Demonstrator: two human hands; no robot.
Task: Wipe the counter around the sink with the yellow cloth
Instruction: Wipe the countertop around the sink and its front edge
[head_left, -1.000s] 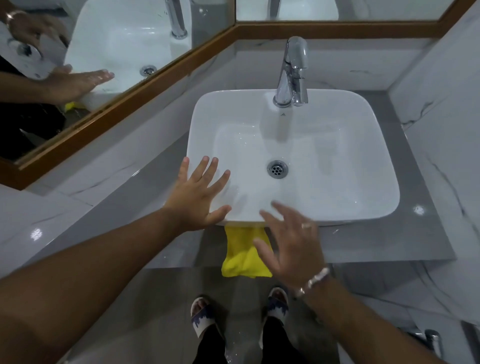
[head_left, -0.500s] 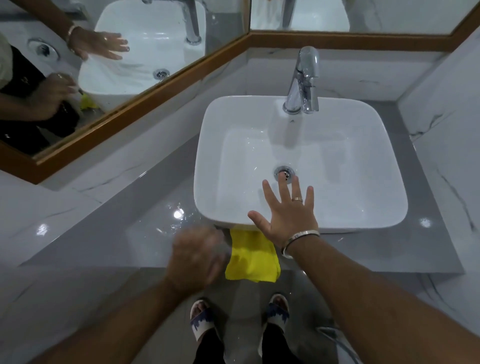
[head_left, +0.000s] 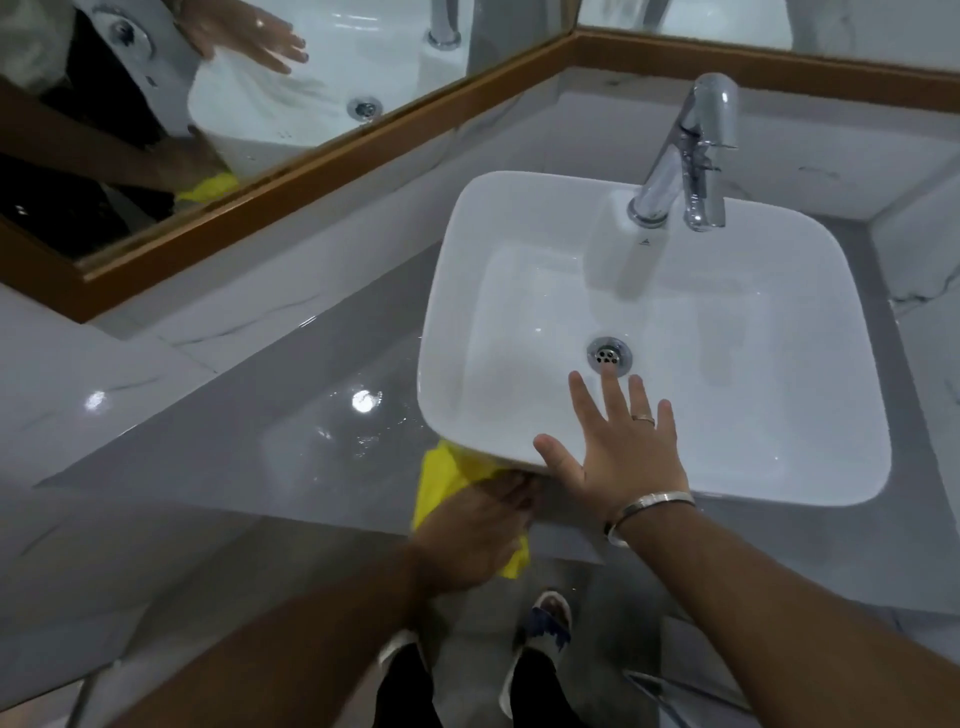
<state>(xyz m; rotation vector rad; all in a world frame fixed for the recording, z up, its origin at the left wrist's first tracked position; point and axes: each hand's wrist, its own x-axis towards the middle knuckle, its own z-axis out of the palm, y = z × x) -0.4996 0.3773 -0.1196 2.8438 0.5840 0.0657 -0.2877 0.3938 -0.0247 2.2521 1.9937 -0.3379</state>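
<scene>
Left hand: my left hand (head_left: 470, 525) lies flat on top of the cloth (head_left: 441, 475), fingers close together and pointing under the sink rim. It presses the cloth down. I cannot tell if the fingers curl round it.

Right hand: my right hand (head_left: 621, 452) is wide open, fingers spread, holding nothing. It rests over the front rim of the sink (head_left: 519, 249), with the fingertips near the drain (head_left: 609, 354).

Cloth: the yellow cloth sits on the counter (head_left: 270, 436) at the front left corner of the sink. Part of it is tucked under the sink edge, and part hangs over the front edge of the counter. My hand hides the middle of it.

Counter: it is grey and shiny. I see wet spots and drops just left of the sink, near the cloth. The strip on the right of the sink and the part behind the tap (head_left: 685, 156) look plain from here; I cannot tell if they are wet or dry.

Done: I think very little. The cloth is only at one corner, and the water beside it is not wiped.

Left to do: I think nearly all of it. The left side, the back by the tap, the right side and the front strip all need a wipe.

Watch out: the cloth hangs off the edge, so it may slip down if I let go.
</scene>
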